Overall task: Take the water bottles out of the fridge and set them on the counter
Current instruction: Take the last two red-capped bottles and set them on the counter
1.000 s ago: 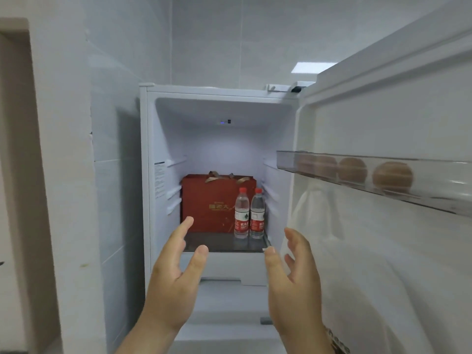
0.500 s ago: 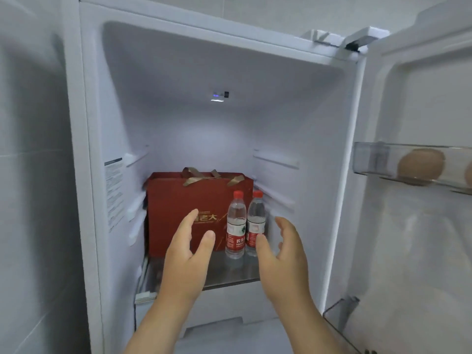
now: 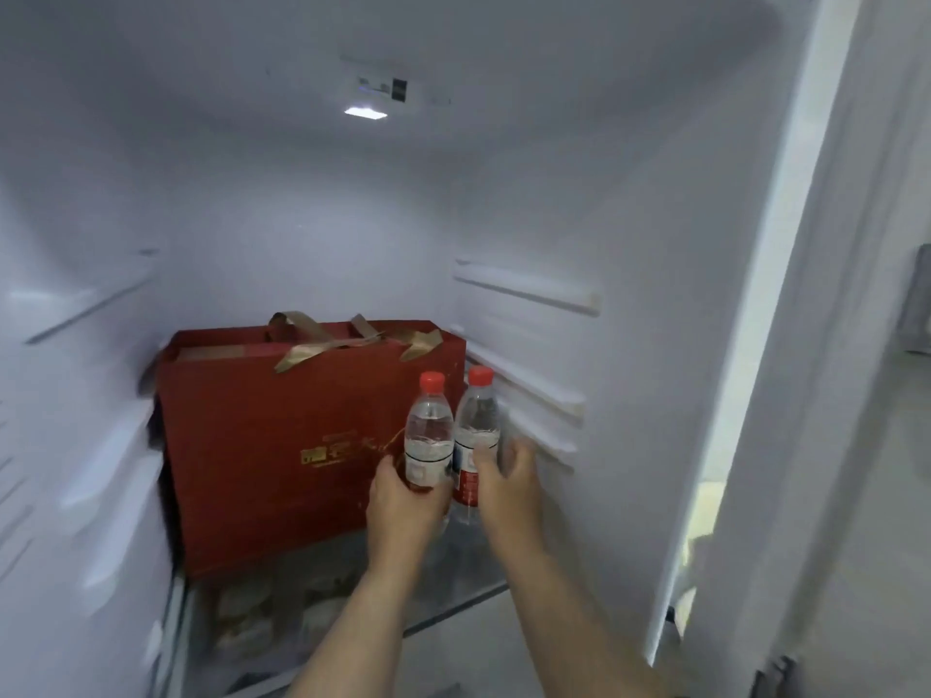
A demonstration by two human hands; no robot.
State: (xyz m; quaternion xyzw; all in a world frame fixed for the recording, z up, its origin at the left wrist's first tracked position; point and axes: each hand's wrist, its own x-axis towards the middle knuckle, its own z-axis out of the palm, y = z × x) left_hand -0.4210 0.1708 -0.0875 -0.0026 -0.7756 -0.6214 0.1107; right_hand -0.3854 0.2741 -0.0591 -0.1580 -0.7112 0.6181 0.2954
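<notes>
Two clear water bottles with red caps and red-and-white labels stand side by side on the fridge's glass shelf point(image 3: 468, 591). My left hand point(image 3: 403, 506) grips the lower half of the left bottle point(image 3: 428, 425). The right bottle point(image 3: 476, 420) is held by my right hand point(image 3: 509, 483), thumb across its label and fingers round its far side. Both bottles are upright. Their bases are hidden behind my hands.
A red gift bag point(image 3: 282, 445) with gold ribbon handles stands on the same shelf, just left of the bottles and behind them. Shelf rails point(image 3: 524, 289) jut from the right wall close to my right hand. The open fridge door point(image 3: 826, 345) is at the right.
The view has moved deep into the fridge. Both hands, open and apart before, have reached in and closed round one bottle each.
</notes>
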